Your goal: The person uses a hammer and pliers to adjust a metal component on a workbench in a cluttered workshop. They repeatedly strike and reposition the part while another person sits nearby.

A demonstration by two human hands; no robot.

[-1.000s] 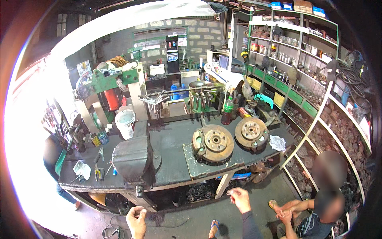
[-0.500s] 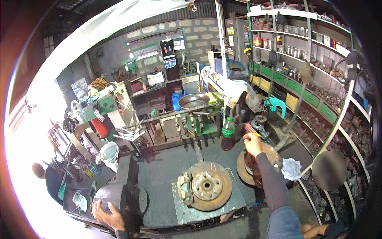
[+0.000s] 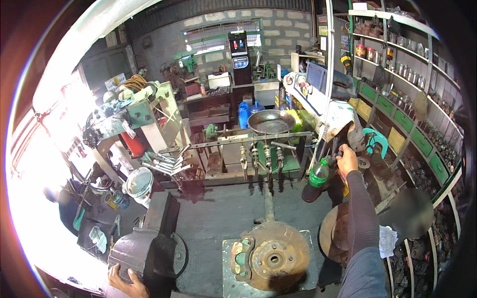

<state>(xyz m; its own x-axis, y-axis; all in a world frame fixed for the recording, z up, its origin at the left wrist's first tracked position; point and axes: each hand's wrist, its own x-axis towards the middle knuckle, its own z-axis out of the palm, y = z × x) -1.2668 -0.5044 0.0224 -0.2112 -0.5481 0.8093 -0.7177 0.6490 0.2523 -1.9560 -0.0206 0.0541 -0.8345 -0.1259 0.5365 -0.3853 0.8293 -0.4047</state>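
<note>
My left hand rests with its fingers apart on the rounded body of a dark bench vise. My right arm stretches out to the back right of the bench. There my right hand is closed beside upright dark tools, its fingers bent together; what they hold is hidden. Just left of it stands a green-capped plastic bottle with dark liquid. A rusty brake disc with a green-marked caliper lies on a metal plate. A second disc sits partly under my right forearm.
Several metal tools hang from a rail behind the bench, below a round metal pan. A white bucket stands at the left. Shelves of jars and parts line the right side. A crumpled white cloth lies near my right arm.
My right hand has moved from above the second disc, near a red and yellow item, farther back beside the dark tools. The view has shifted left; my left hand stays on the vise.
</note>
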